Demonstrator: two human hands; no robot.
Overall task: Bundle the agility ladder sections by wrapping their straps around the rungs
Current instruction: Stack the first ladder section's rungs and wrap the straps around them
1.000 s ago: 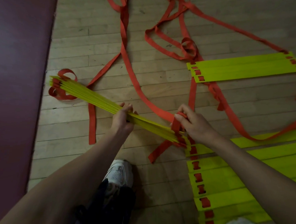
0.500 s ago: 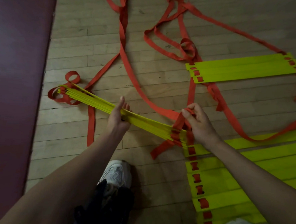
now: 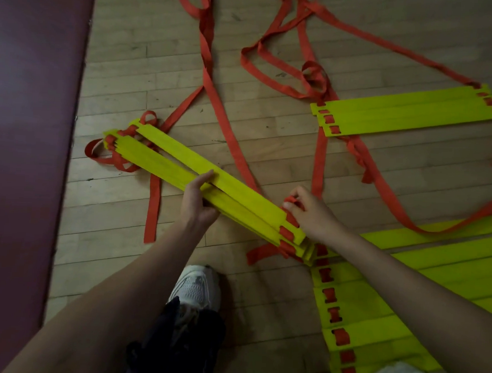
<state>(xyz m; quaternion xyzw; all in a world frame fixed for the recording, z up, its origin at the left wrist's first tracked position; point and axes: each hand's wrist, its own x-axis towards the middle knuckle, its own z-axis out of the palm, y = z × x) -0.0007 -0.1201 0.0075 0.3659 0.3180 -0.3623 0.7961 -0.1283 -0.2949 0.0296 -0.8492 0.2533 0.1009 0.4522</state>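
I see the left hand (image 3: 197, 203) curled around the middle of the stacked yellow rungs (image 3: 238, 193), low over the wooden floor (image 3: 270, 147) (touching it or not, I cannot tell). At the stack's right end, the right hand (image 3: 315, 216) pinches the red strap (image 3: 291, 201) with its fingertips.

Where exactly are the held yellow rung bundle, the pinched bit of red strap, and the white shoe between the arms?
yellow rung bundle (image 3: 238, 192): head view, flat face of the top rung.
red strap (image 3: 289, 202): head view, the pinched bit.
white shoe (image 3: 194, 287): head view, mesh toe.
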